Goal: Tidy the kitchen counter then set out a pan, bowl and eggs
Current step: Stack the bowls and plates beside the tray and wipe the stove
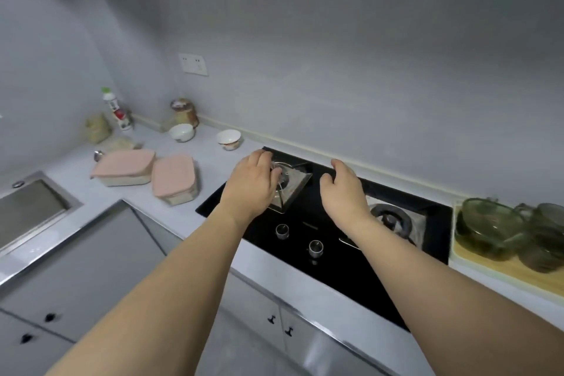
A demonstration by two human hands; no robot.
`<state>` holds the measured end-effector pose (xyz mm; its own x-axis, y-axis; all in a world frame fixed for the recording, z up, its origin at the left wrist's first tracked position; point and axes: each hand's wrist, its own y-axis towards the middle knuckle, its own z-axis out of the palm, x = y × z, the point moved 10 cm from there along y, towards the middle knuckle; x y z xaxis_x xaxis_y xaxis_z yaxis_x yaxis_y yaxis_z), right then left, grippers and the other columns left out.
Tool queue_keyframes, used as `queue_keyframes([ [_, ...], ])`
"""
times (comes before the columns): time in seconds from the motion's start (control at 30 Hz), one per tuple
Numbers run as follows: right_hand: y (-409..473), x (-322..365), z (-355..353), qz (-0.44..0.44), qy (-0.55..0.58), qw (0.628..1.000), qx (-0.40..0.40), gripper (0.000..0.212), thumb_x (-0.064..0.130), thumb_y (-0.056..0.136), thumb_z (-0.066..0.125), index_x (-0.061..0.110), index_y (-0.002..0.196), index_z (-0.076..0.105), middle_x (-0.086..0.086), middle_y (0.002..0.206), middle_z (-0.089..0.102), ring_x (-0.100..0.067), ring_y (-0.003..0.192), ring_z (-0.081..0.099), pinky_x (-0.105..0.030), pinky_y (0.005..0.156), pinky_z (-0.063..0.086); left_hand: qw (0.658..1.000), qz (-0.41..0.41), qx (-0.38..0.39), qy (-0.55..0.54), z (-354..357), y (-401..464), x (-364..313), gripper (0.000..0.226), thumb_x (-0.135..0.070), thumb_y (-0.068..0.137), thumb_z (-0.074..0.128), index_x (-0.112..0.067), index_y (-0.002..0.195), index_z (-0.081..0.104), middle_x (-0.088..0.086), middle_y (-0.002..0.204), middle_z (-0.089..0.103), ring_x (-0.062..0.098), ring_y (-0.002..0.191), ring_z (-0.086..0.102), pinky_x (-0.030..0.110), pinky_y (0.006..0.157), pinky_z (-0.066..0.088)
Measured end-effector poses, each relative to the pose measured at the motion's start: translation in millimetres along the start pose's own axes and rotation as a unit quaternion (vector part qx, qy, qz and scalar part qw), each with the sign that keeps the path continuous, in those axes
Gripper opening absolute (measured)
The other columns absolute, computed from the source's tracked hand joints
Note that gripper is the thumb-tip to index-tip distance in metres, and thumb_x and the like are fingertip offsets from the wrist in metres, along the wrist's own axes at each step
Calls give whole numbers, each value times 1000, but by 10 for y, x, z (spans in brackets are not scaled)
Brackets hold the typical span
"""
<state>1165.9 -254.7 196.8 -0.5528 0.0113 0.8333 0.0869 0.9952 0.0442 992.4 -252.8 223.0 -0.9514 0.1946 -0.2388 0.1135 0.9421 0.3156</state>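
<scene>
From the head view, both bare arms reach forward over a black stove (335, 256) set into a pale surface (189, 189). The left hand (253, 183) hovers above the left burner (287, 183), fingers loosely curled downward; whether its grip touches the burner's metal cannot be told, and it holds nothing that shows. The right hand (343, 189) hangs between the two burners, its grip released, fingers relaxed and bent, holding nothing. The right burner (393, 220) sits just beyond the right wrist, and two knobs (282, 231) stand at the stove's front. Of the task's things, two small white bowls (229, 139) stand near the back wall, left of the stove and apart from each other. Two containers with pink lids (174, 178) lie side by side further left, near a sink (30, 210). A bottle (114, 110) and a jar (183, 111) stand in the corner. Right of the stove, green glass dishes (491, 229) rest on a wooden board (500, 268).
</scene>
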Motion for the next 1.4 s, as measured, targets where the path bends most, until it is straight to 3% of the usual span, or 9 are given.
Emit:
queue_keyframes([
  [0.3, 117, 1031, 1337, -49, -13, 998, 45, 49, 20, 99, 36, 16, 148, 29, 0, 153, 29, -18, 139, 31, -33, 110, 29, 999, -38, -5, 34, -536, -44, 1608, 45, -32, 103, 35, -5, 139, 40, 14, 141, 44, 31, 125, 42, 35, 104, 29],
  [0.43, 203, 1315, 1812, -65, -43, 995, 62, 50, 20, 98, 35, 12, 147, 30, -4, 152, 31, -20, 139, 30, -37, 114, 27, 997, -77, -5, 25, -622, -36, 2239, 44, -31, 102, 37, -2, 133, 45, 17, 135, 48, 37, 118, 47, 41, 102, 34],
  [0.53, 324, 1472, 2159, -80, -64, 991, 83, 49, 19, 99, 36, 9, 147, 30, -7, 152, 31, -21, 139, 30, -34, 110, 26, 994, -104, 2, 19, -609, -30, 2603, 59, -42, 96, 25, 2, 125, 51, 19, 126, 54, 40, 111, 52, 48, 97, 40],
  [0.73, 753, 1789, 2906, -114, -85, 982, 127, 49, 19, 98, 36, 10, 147, 31, -9, 150, 34, -23, 138, 30, -33, 110, 25, 991, -133, 3, 17, -544, 132, 3303, 68, -44, 90, 17, 6, 118, 54, 23, 119, 56, 41, 106, 53, 46, 94, 41],
  [1.0, 1474, 2051, 3520, -131, -74, 974, 169, 49, 21, 98, 36, 13, 146, 32, -5, 152, 32, -21, 137, 32, -33, 109, 29, 979, -205, -3, 6, -492, 447, 4107, 54, -35, 94, 31, 6, 121, 54, 25, 121, 56, 43, 108, 53, 46, 95, 40],
  [1.23, 1877, 2132, 4061, -126, -94, 968, 197, 50, 19, 98, 37, 13, 148, 28, -3, 153, 29, -19, 139, 31, -31, 110, 27, 979, -200, -15, 32, -478, 825, 4720, 65, -42, 90, 22, 5, 121, 55, 23, 121, 57, 41, 107, 54, 43, 93, 41],
  [1.4, 2343, 2232, 4467, -103, -112, 969, 193, 50, 19, 99, 37, 11, 148, 29, -5, 153, 31, -21, 141, 27, -33, 110, 26, 979, -206, 0, 9, -220, 1325, 5360, 42, -25, 101, 39, 0, 134, 45, 18, 137, 46, 36, 124, 44, 38, 103, 32],
])
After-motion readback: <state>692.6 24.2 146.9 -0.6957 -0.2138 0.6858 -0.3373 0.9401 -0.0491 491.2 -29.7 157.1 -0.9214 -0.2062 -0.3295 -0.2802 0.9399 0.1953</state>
